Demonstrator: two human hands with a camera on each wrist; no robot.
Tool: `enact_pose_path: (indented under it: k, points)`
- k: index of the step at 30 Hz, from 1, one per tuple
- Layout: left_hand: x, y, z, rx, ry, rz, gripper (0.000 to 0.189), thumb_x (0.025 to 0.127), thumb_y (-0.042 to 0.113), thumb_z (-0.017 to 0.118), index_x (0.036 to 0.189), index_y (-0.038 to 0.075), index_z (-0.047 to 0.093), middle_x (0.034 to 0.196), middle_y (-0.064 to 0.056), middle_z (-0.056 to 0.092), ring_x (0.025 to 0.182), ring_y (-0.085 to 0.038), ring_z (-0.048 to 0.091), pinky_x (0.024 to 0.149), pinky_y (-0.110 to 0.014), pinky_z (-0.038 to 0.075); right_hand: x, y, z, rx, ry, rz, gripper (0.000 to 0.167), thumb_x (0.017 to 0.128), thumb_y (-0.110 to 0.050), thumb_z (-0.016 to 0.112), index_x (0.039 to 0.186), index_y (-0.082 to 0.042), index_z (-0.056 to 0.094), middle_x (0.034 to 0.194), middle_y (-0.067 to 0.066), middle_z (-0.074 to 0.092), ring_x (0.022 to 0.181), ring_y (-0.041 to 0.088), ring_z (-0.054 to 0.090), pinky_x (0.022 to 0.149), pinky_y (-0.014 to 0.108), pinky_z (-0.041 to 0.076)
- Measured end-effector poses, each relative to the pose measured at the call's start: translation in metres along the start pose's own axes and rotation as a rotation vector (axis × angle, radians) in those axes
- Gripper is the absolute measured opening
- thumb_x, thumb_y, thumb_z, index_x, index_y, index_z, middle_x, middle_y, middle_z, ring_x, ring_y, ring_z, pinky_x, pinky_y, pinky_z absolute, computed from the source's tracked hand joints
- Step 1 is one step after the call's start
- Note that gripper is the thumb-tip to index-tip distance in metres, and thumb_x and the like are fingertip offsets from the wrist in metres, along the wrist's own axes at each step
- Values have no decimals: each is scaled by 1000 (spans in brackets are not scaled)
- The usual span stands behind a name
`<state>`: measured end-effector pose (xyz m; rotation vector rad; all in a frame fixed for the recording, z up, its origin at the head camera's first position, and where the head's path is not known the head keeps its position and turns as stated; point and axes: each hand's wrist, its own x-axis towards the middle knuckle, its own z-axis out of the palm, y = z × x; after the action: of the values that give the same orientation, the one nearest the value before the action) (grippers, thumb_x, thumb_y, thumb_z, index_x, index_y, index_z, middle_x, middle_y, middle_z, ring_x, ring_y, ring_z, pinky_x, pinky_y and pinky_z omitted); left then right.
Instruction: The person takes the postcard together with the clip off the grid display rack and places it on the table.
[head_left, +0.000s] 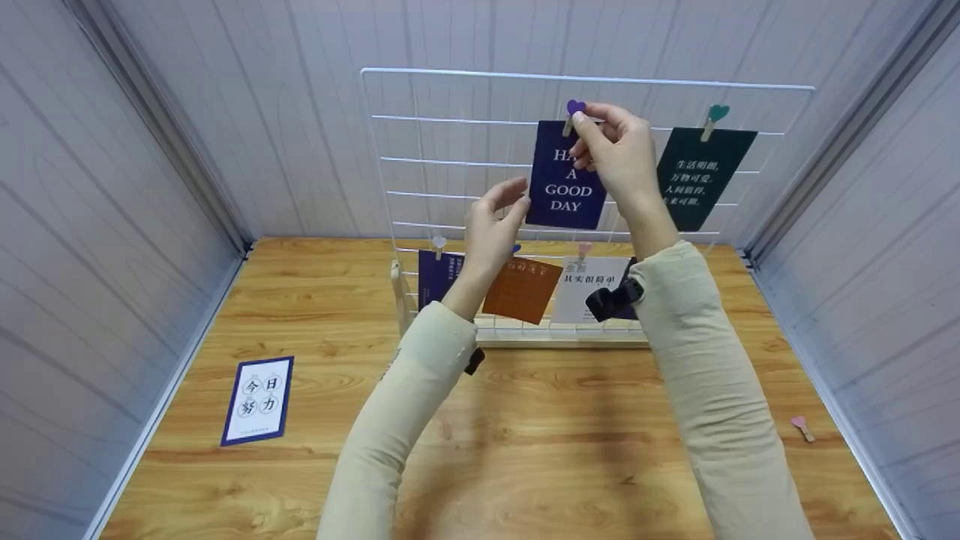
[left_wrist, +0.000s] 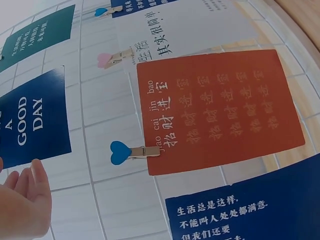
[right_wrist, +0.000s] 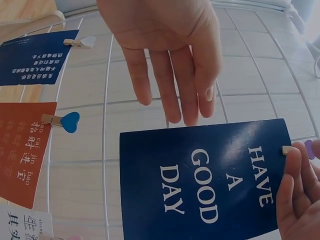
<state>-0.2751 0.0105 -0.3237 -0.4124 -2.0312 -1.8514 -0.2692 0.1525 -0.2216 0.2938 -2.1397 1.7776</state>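
Observation:
A dark blue "HAVE A GOOD DAY" card [head_left: 566, 202] hangs on the upper part of a white wire grid [head_left: 450, 161]. At its top edge is a small wooden clothespin with a purple heart [head_left: 575, 106], which my right hand [head_left: 628, 157] pinches between thumb and fingers. Beside the card's left edge is my left hand [head_left: 491, 229], fingers loosely bent and holding nothing. The right wrist view shows the left hand [right_wrist: 170, 55] just apart from the card [right_wrist: 195, 185]. A green card [head_left: 705, 176] under a green heart clothespin [head_left: 718, 112] hangs to the right.
Lower on the grid hang an orange card [left_wrist: 220, 110] with a blue heart clothespin [left_wrist: 121, 152], a white card [head_left: 589, 296] and dark blue ones. On the wooden table lie a blue-bordered card [head_left: 259, 401] at left and a pink heart clothespin [head_left: 802, 428] at right.

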Motion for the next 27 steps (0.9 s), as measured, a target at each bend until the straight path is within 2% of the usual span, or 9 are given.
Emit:
enact_pose_path:
  k: [4,9,17,27]
  points:
    - [1,1,2,37,1,-5,26,88,9,54,113,3,57,107,-3,59,97,-9,52,79,-20,42,8,10,-1,9,-2,8,26,87,-17,55,108,-1,59,66,7,56,54,15,51,56,25,42]
    - [3,2,4,36,6,9,25,87,9,54,111,2,58,105,-4,60,94,-9,52,78,-19,42,17,17,-1,55,-1,16,26,87,-18,56,107,-3,59,66,7,56,53,16,51,55,26,43]
    - [5,2,7,33,17,11,21,87,7,54,107,1,59,97,-5,59,87,-10,52,74,-20,43,18,13,-3,141,-15,84,28,87,-20,55,110,-5,58,66,8,55,53,16,53,55,26,42]
    - [6,0,11,72,18,-4,18,86,5,56,101,-3,62,92,-9,58,81,-15,55,70,-20,44,21,9,2,224,27,121,21,86,-14,57,102,-2,62,64,9,55,48,14,52,48,21,42]
